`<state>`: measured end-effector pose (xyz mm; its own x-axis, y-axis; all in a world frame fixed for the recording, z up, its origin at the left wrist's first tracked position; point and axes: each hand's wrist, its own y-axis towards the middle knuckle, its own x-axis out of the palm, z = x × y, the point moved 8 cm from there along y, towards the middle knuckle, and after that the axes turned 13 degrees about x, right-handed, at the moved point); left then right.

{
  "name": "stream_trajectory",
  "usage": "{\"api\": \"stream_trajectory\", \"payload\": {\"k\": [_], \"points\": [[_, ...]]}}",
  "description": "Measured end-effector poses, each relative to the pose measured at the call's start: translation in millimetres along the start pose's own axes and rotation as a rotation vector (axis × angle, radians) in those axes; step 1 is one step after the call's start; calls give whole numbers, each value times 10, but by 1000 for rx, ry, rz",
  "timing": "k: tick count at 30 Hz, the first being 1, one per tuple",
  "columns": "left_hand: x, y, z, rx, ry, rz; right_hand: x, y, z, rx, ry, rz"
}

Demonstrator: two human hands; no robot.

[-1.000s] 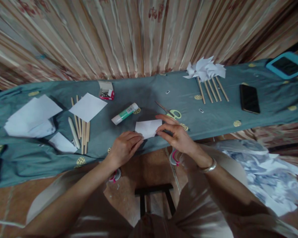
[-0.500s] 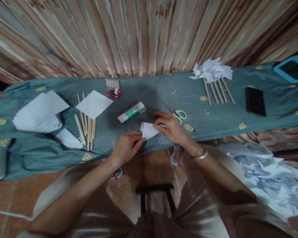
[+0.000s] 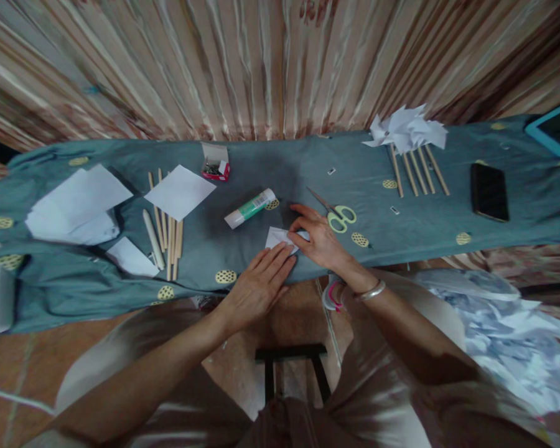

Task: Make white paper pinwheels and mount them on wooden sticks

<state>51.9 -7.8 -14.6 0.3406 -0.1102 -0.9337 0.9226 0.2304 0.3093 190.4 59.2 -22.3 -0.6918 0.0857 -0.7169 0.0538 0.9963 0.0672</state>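
A small folded piece of white paper (image 3: pixel 275 235) lies at the front edge of the cloth-covered table, partly hidden by my fingers. My left hand (image 3: pixel 260 279) rests flat on its near side, fingers stretched out and close together. From the right, my right hand (image 3: pixel 321 241) pinches the paper between thumb and index finger, the other fingers bent above the cloth. Just behind the paper is a green and white glue stick (image 3: pixel 250 209). Scissors with light green handles (image 3: pixel 340 219) lie beside my right hand, blades pointing away to the left.
On the left are a stack of white paper (image 3: pixel 70 214), a single sheet (image 3: pixel 180 194) over wooden sticks (image 3: pixel 172 255), and an open red box (image 3: pixel 216 167) of small metal pieces. To the right lie paper pinwheels (image 3: pixel 408 129), a phone (image 3: pixel 490 191) and a blue-framed device (image 3: pixel 557 130).
My left hand has gone from gripping the paper's left edge to lying flat over its near side. My right hand still holds the paper, which now looks flatter on the table.
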Motion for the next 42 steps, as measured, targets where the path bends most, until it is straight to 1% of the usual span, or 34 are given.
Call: {"api": "stream_trajectory", "payload": {"k": [2,6,13,21,28,33,38,42], "points": [[49,-22,5,-11,23,-20,11,-9,0,10,-11,9],[75,-53,-43,-39,17,-37,21,-23,-7,32,-26,38],[62,-41,-62,-42,33,-52,24,-33,-40,49,-41,77],[61,-38,-67,-50,56,-70,49,-36,-31,54,-62,76],[67,-25,-71,-55,53,-103,34,-69,-68,16,-137,110],[61,-1,-58,-51,84,-115,-4,-217,-97,-34,-209,124],[53,13,-58,-44,116,-123,-24,-323,-14,1,-231,111],[12,-39,-70,-19,122,-93,-142,-326,127,47,-264,177]]}}
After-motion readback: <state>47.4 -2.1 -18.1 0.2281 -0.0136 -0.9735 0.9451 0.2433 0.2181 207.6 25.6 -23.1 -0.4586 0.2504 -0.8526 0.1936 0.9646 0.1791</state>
